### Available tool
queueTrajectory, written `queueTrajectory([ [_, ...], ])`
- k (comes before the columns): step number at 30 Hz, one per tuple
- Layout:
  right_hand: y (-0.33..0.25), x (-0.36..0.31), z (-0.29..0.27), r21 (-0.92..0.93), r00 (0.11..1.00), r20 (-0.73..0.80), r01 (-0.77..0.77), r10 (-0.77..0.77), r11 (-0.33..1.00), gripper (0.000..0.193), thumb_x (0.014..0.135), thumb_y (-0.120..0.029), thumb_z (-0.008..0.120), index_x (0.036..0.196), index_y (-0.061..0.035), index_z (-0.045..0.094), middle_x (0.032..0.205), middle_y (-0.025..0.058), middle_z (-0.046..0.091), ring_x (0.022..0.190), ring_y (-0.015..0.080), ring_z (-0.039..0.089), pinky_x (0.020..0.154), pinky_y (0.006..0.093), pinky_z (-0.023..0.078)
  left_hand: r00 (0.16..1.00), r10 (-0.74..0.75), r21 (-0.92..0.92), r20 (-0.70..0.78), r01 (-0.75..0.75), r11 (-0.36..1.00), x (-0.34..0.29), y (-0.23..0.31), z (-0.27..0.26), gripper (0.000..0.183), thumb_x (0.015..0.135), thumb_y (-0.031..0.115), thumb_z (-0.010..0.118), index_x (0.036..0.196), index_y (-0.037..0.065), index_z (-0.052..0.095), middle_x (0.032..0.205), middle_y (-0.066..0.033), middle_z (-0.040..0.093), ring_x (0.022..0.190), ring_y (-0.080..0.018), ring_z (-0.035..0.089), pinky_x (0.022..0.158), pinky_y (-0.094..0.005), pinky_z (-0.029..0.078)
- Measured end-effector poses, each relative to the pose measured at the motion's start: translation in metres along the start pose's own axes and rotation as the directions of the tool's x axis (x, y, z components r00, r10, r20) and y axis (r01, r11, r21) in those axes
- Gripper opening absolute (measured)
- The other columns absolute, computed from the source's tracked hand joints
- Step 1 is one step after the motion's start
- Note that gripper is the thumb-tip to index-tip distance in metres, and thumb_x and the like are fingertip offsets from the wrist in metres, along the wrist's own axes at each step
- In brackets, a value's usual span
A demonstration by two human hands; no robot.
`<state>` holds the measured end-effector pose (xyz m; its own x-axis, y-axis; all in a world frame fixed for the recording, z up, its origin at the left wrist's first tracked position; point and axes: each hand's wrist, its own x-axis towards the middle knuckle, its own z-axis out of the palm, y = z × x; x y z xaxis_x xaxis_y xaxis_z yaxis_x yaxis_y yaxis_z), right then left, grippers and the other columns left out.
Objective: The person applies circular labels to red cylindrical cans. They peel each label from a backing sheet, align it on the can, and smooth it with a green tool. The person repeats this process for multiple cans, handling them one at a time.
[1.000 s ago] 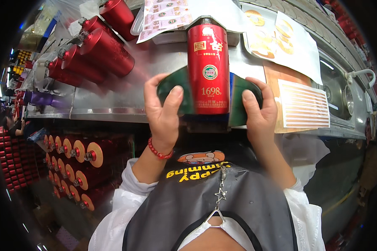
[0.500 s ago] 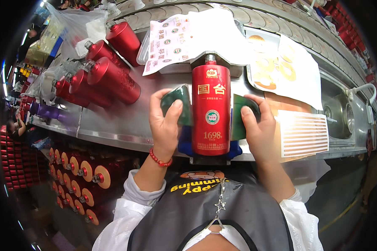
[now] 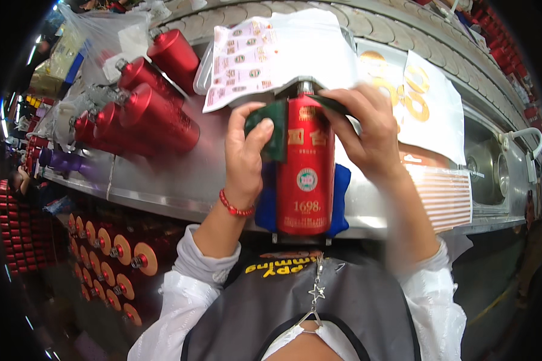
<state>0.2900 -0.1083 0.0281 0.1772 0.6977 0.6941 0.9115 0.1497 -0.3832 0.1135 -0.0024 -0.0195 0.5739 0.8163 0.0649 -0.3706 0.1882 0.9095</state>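
A red bottle (image 3: 307, 192) with gold characters and a round green-and-white emblem lies in front of me, neck away, on a blue cloth (image 3: 340, 195). My left hand (image 3: 244, 159) is closed on a flat, dark green scraper (image 3: 276, 129), thumb on its face. That scraper's edge overlaps the bottle's upper left side. My right hand (image 3: 370, 129) pinches a second dark green scraper (image 3: 330, 105), seen nearly edge-on over the bottle's upper right, close to the neck. I cannot tell whether either scraper presses on the bottle.
Several plain red bottles (image 3: 159, 117) lean at the left of the metal bench (image 3: 162, 180). Printed transfer sheets (image 3: 241, 60) lie behind the bottle; gold-ring sheets (image 3: 415, 99) and a striped sheet (image 3: 442, 195) lie right. A sink (image 3: 491, 174) is far right; a slatted conveyor (image 3: 403, 36) runs behind.
My right hand has moved up and inward, tilting its scraper over the bottle's top right. My left hand has moved slightly up and right, its scraper now over the bottle's left edge.
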Motion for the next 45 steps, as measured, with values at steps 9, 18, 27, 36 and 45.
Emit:
queueTrajectory([
  [9, -0.077, -0.081, -0.029, 0.316, 0.915, 0.292, 0.180, -0.276, 0.931, 0.019, 0.077, -0.019, 0.069, 0.095, -0.0180, 0.070, 0.090, -0.0017, 0.056, 0.082, 0.0182, 0.055, 0.082, 0.0407, 0.038, 0.991, 0.104, 0.068, 0.084, -0.110, 0.992, 0.004, 0.004, -0.010, 0.027, 0.096, 0.008, 0.059, 0.122, 0.002, 0.054, 0.106, -0.0042, 0.066, 0.092, -0.0076, 0.063, 0.079, -0.0242, 0.054],
  [18, -0.076, -0.112, -0.008, 0.608, 0.776, 0.255, -0.592, 0.576, 0.528, 0.022, 0.095, -0.017, 0.067, 0.109, 0.0001, 0.061, 0.089, 0.0058, 0.069, 0.080, 0.0090, 0.062, 0.071, 0.0246, 0.051, 0.998, 0.030, 0.063, 0.062, -0.034, 0.997, -0.071, 0.013, 0.004, 0.030, 0.096, 0.012, 0.061, 0.122, 0.001, 0.052, 0.108, -0.0048, 0.064, 0.095, -0.0088, 0.061, 0.084, -0.0241, 0.050],
  [27, -0.051, -0.130, -0.042, 0.340, 0.826, 0.088, -0.550, 0.556, 0.763, 0.019, 0.091, -0.008, 0.063, 0.108, -0.0002, 0.063, 0.100, 0.0167, 0.070, 0.088, 0.0297, 0.068, 0.079, 0.0352, 0.054, 0.988, 0.097, 0.344, -0.119, -0.050, 0.938, -0.086, -0.006, -0.032, 0.030, 0.096, 0.015, 0.063, 0.123, 0.005, 0.053, 0.106, -0.0044, 0.061, 0.090, -0.0094, 0.058, 0.078, -0.0240, 0.050],
  [36, 0.028, -0.252, -0.188, -0.536, 0.904, 0.076, -0.318, 0.420, 0.782, 0.031, 0.074, 0.014, 0.055, 0.097, 0.0001, 0.071, 0.122, 0.0140, 0.065, 0.119, 0.0348, 0.056, 0.099, 0.0402, 0.048, 0.736, 0.569, 0.796, 0.367, -0.565, 0.218, -0.110, -0.003, -0.025, 0.049, 0.105, 0.036, 0.049, 0.136, -0.001, 0.052, 0.136, -0.0212, 0.053, 0.125, -0.0293, 0.049, 0.107, -0.0405, 0.036],
  [45, 0.018, -0.287, -0.184, -0.478, 0.916, -0.027, -0.365, 0.401, 0.799, 0.021, 0.080, 0.004, 0.066, 0.099, -0.0028, 0.071, 0.116, 0.0124, 0.064, 0.116, 0.0329, 0.055, 0.098, 0.0409, 0.046, 0.456, 0.446, 0.532, 0.770, -0.845, -0.057, -0.144, -0.008, 0.035, 0.024, 0.101, 0.033, 0.058, 0.111, 0.014, 0.069, 0.130, -0.0128, 0.058, 0.127, -0.0327, 0.041, 0.105, -0.0452, 0.036],
])
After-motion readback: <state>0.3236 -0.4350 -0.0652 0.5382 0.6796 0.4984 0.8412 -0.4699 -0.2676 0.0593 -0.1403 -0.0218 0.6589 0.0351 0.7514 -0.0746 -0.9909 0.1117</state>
